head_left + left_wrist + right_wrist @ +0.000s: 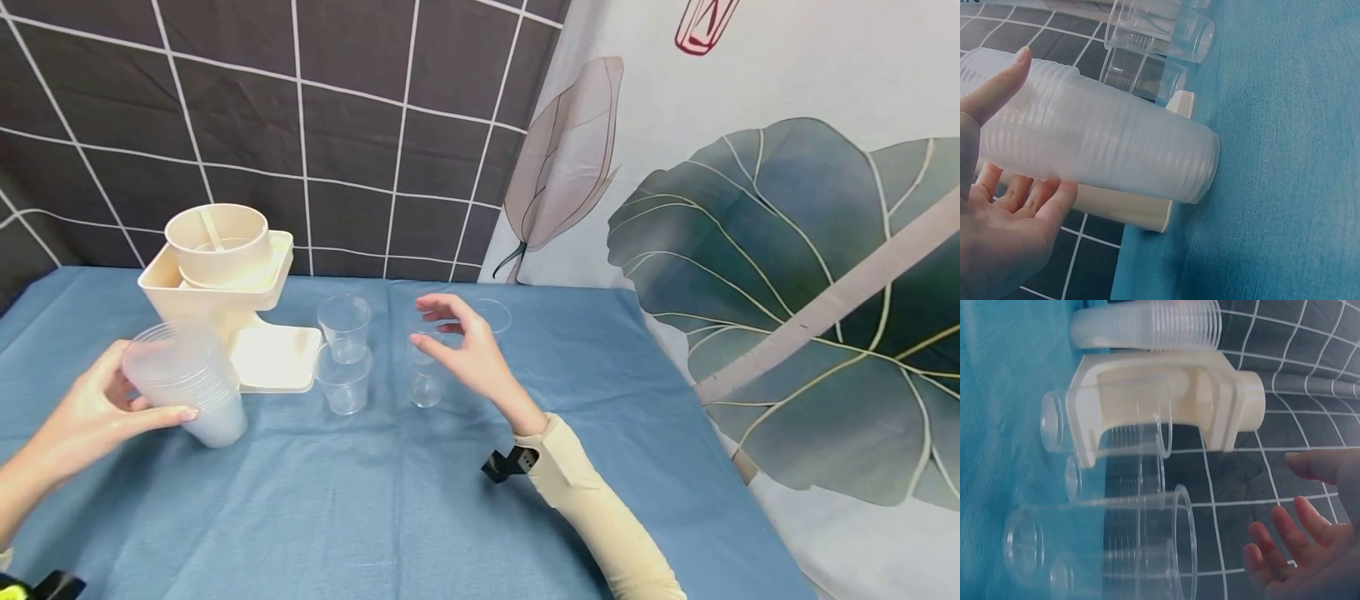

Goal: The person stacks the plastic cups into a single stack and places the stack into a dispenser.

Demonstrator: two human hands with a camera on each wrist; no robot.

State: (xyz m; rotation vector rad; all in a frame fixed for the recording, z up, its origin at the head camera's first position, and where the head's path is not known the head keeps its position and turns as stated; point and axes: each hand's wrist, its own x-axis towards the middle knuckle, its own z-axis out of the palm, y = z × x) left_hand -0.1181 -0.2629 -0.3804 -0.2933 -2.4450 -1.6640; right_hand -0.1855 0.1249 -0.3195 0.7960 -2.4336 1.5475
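Note:
A stack of clear plastic cups (pixel 197 387) is in my left hand (pixel 105 408), at the left of the cloth. The thumb lies along one side of the stack and the fingers (pixel 1038 194) support the other. My right hand (pixel 472 350) hovers over the right pair of single cups, its fingers spread and slightly bent, holding nothing. Beneath it stands a front clear cup (pixel 425 387), partly overlapped by the hand. In the right wrist view, the near cup (pixel 1100 540) stands apart from the fingertips. Two more cups stand left of these, a front cup (pixel 345 383) and a back cup (pixel 344 321).
Behind the stack stands a cream plastic stand (pixel 273 358) with a square tray and a round container (pixel 217 242) on top. A blue cloth (pixel 360 508) covers the table. Dark gridded fabric (pixel 352 133) and a leaf-printed curtain (pixel 787 217) hang behind.

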